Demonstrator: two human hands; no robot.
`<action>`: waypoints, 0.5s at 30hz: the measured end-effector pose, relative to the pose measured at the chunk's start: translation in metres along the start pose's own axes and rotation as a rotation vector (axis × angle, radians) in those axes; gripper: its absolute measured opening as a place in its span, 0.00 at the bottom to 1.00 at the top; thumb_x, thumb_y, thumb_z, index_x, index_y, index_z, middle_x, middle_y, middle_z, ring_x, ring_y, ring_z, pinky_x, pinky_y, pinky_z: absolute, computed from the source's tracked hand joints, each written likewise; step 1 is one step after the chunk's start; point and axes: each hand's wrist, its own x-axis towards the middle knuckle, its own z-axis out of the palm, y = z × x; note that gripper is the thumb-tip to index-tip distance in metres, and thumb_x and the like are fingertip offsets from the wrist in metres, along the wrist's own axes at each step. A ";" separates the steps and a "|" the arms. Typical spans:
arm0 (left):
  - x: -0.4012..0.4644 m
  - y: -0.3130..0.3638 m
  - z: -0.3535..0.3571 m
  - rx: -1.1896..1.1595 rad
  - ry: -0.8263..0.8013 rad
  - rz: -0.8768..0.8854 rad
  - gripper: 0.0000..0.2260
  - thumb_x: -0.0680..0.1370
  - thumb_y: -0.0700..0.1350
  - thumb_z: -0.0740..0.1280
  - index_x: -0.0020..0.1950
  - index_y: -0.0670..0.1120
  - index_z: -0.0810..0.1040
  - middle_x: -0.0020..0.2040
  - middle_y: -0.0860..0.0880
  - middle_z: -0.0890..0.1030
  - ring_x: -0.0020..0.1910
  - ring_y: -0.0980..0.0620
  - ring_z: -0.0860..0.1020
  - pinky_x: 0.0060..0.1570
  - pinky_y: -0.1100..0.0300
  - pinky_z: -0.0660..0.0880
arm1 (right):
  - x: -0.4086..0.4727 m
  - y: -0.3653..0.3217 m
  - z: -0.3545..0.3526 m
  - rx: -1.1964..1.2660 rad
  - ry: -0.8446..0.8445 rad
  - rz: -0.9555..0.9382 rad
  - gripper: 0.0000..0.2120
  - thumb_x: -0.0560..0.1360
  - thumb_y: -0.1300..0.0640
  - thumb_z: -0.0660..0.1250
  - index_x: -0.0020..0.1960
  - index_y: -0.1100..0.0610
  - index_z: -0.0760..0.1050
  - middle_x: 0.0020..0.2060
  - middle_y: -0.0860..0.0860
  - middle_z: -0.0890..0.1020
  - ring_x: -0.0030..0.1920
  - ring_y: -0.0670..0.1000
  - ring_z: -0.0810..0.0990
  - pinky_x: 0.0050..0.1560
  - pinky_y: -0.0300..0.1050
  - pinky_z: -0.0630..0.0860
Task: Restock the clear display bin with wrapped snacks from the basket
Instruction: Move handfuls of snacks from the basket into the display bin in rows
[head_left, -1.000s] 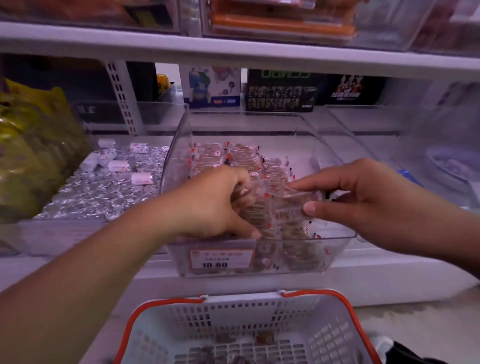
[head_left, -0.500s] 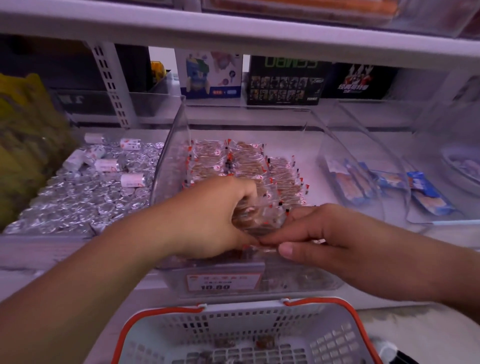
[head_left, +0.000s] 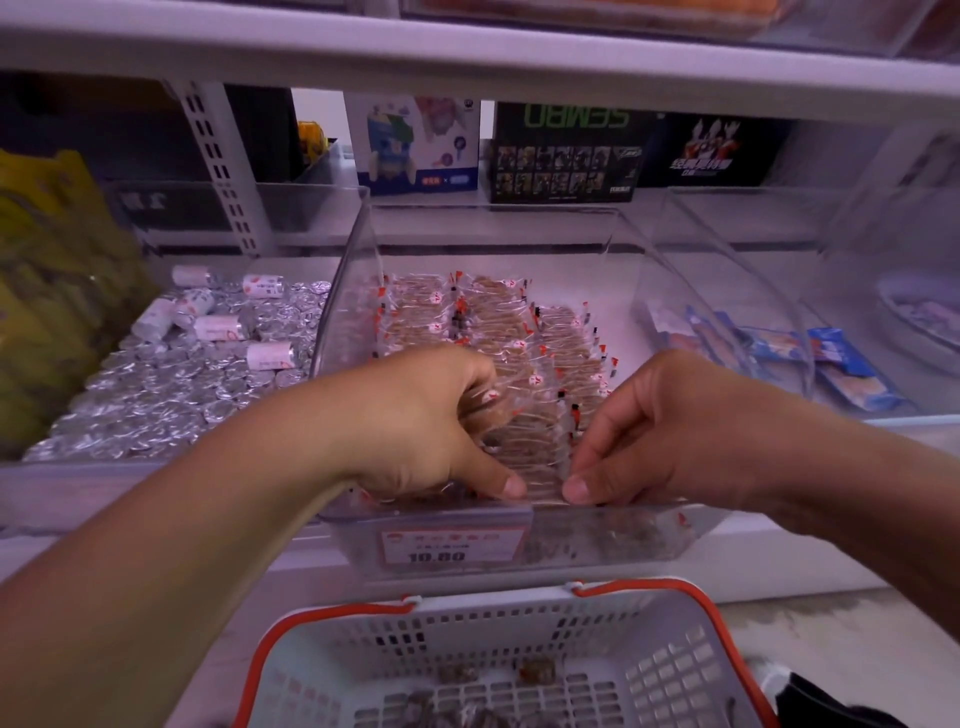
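Both hands (head_left: 415, 415) (head_left: 670, 431) press wrapped snacks (head_left: 524, 436) into clear display bin (head_left: 358, 291) — basket (head_left: 675, 670) below.

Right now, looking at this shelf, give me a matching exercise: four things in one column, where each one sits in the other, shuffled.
Things:
1. basket
2. silver foil candies
3. blue packets
4. price label

Places:
A. bin left of the clear display bin
B. on that bin's front wall
C. below the shelf, nearest the camera
D. bin to its right

Pairs: 1-C, 2-A, 3-D, 4-B

Clear display bin (head_left: 358, 291) holding rows of wrapped snacks (head_left: 488, 322), white basket (head_left: 670, 670) below
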 end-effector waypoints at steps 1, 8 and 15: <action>-0.001 0.000 0.001 0.011 0.001 0.002 0.21 0.63 0.52 0.82 0.43 0.47 0.74 0.36 0.52 0.78 0.36 0.50 0.76 0.37 0.59 0.72 | 0.000 0.001 0.001 -0.030 0.004 -0.009 0.06 0.61 0.62 0.82 0.33 0.56 0.85 0.26 0.52 0.83 0.24 0.42 0.76 0.26 0.31 0.70; -0.007 0.000 0.004 0.035 0.021 0.033 0.20 0.64 0.51 0.81 0.43 0.47 0.73 0.35 0.54 0.76 0.33 0.56 0.71 0.33 0.61 0.68 | 0.002 0.001 0.003 -0.109 0.024 -0.051 0.07 0.64 0.67 0.79 0.32 0.56 0.85 0.24 0.50 0.82 0.24 0.41 0.77 0.26 0.31 0.71; -0.013 0.009 -0.005 -0.462 -0.132 0.001 0.11 0.68 0.44 0.78 0.45 0.42 0.81 0.31 0.48 0.80 0.29 0.54 0.78 0.25 0.64 0.71 | -0.005 -0.007 -0.015 -0.176 0.253 -0.559 0.25 0.64 0.50 0.79 0.60 0.45 0.79 0.51 0.43 0.83 0.45 0.47 0.82 0.42 0.42 0.82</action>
